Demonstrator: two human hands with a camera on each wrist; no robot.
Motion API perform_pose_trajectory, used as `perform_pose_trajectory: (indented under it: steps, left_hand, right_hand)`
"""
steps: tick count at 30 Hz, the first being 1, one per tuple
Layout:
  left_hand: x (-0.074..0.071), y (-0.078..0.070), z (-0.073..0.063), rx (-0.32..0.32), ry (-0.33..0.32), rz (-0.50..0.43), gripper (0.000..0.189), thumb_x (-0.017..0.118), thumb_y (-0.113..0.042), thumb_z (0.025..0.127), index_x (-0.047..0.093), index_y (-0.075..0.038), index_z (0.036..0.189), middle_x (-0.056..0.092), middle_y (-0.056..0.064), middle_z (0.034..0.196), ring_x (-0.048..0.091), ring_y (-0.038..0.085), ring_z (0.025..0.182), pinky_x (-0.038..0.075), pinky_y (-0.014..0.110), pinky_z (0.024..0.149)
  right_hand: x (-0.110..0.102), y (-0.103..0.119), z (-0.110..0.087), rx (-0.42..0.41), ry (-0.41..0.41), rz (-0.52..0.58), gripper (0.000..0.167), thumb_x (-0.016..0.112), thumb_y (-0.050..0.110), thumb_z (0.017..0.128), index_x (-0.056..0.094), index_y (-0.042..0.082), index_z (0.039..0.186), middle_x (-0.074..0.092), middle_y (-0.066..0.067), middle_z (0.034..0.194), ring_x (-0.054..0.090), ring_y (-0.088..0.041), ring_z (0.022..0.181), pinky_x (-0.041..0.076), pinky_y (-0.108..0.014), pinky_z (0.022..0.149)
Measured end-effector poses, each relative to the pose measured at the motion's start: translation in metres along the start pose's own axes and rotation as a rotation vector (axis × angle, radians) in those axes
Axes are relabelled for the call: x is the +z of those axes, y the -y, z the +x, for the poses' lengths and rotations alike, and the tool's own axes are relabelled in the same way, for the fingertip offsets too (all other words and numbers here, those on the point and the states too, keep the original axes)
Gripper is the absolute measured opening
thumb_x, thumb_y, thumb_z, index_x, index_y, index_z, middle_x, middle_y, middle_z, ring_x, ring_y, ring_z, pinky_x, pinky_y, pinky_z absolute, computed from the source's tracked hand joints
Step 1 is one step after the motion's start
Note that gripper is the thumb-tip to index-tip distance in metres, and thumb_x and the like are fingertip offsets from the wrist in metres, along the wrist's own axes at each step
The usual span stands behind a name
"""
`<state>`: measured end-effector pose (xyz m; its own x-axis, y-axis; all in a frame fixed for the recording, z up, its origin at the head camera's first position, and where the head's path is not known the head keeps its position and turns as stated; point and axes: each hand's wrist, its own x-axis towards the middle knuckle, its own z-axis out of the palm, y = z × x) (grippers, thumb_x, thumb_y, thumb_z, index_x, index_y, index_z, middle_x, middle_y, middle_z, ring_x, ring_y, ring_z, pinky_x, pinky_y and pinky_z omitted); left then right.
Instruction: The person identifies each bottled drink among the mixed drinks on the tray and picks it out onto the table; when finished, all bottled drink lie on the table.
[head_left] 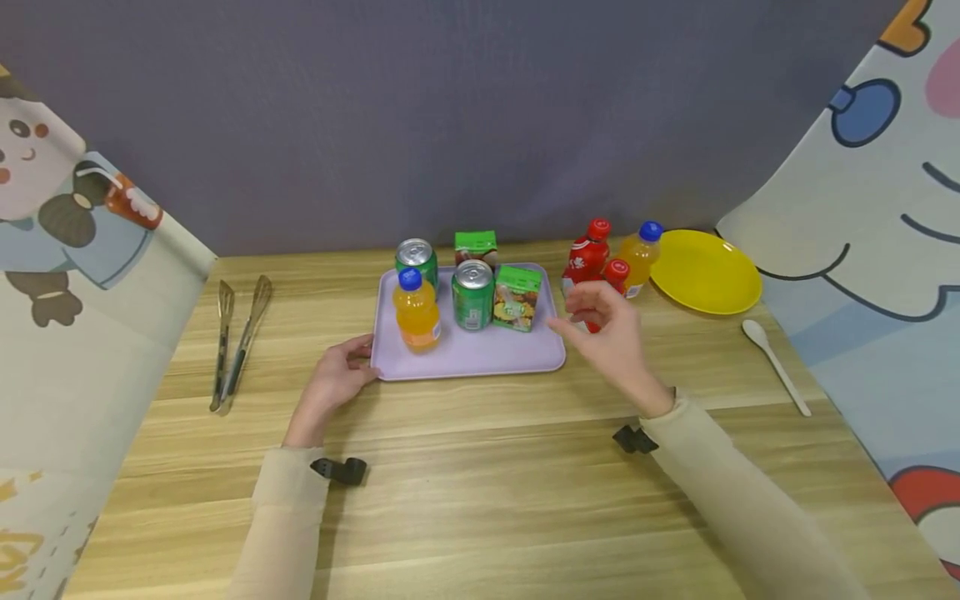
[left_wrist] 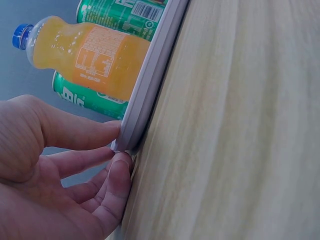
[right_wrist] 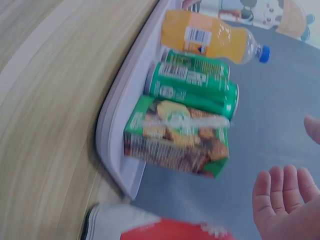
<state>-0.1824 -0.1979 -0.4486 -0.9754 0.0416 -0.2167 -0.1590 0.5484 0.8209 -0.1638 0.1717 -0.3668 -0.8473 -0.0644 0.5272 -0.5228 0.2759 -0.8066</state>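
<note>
My left hand [head_left: 341, 379] pinches the left rim of a light purple tray [head_left: 472, 362], thumb on the rim and fingertips below it. On the tray stand an orange drink bottle [head_left: 417, 317] with a blue cap, two green cans [head_left: 472, 304] and two juice boxes [head_left: 515, 300] with green tops. The rear box is partly hidden by the front can. My right hand [head_left: 611, 333] is raised by the tray's right edge, fingers bent loosely and thumb apart, with nothing held. It overlaps two red bottles [head_left: 585, 258] in the head view.
Another orange drink bottle [head_left: 637, 258] stands beside the red bottles. A yellow plate [head_left: 708, 275] lies at the back right, with a white spoon [head_left: 776, 367] in front of it. Metal tongs [head_left: 238, 354] lie on the left. A grey backdrop [head_left: 465, 125] rises behind the table.
</note>
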Motion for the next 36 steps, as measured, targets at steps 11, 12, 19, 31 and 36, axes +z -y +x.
perform_pose_trajectory:
  steps: [11,12,19,31,36]
  left_hand:
    - [-0.001,-0.002,-0.003,0.003,-0.002,-0.006,0.062,0.064,0.004,0.085,0.039,0.004,0.142,0.052,0.024,0.123,0.054,0.030,0.100,0.051,0.025,0.074]
    - [-0.001,-0.002,-0.003,0.002,-0.001,-0.007,0.062,0.064,0.004,0.085,0.040,0.004,0.142,0.052,0.024,0.123,0.054,0.030,0.100,0.051,0.025,0.074]
    - [-0.001,-0.003,-0.002,-0.013,-0.002,-0.026,0.063,0.064,0.005,0.084,0.040,0.002,0.142,0.051,0.022,0.122,0.054,0.028,0.096,0.050,0.024,0.071]
    - [-0.001,-0.003,-0.001,-0.017,-0.004,-0.029,0.063,0.064,0.005,0.084,0.040,0.002,0.142,0.051,0.022,0.122,0.054,0.028,0.097,0.051,0.026,0.073]
    - [0.000,-0.002,-0.001,-0.009,-0.005,-0.027,0.062,0.064,0.005,0.084,0.040,0.003,0.142,0.051,0.023,0.121,0.054,0.028,0.096,0.050,0.024,0.071]
  right_hand:
    - [0.039,0.006,0.006,0.019,0.111,0.055,0.044,0.080,-0.008,0.070,0.058,-0.013,0.108,0.064,-0.021,0.101,0.061,-0.033,0.093,0.051,-0.056,0.078]
    - [0.043,0.006,0.006,0.022,0.123,0.065,0.045,0.080,-0.007,0.070,0.058,-0.013,0.110,0.064,-0.021,0.103,0.061,-0.034,0.094,0.050,-0.056,0.079]
    - [0.066,0.008,0.006,0.038,0.173,0.095,0.049,0.079,-0.005,0.072,0.057,-0.012,0.116,0.060,-0.027,0.112,0.057,-0.042,0.101,0.050,-0.055,0.082]
    - [0.094,0.005,0.003,0.061,0.222,0.077,0.053,0.080,-0.003,0.073,0.055,-0.010,0.120,0.060,-0.024,0.116,0.057,-0.035,0.103,0.050,-0.051,0.085]
    - [0.102,0.005,0.003,0.047,0.228,0.057,0.054,0.080,-0.001,0.074,0.055,-0.009,0.121,0.060,-0.023,0.118,0.058,-0.036,0.104,0.050,-0.051,0.085]
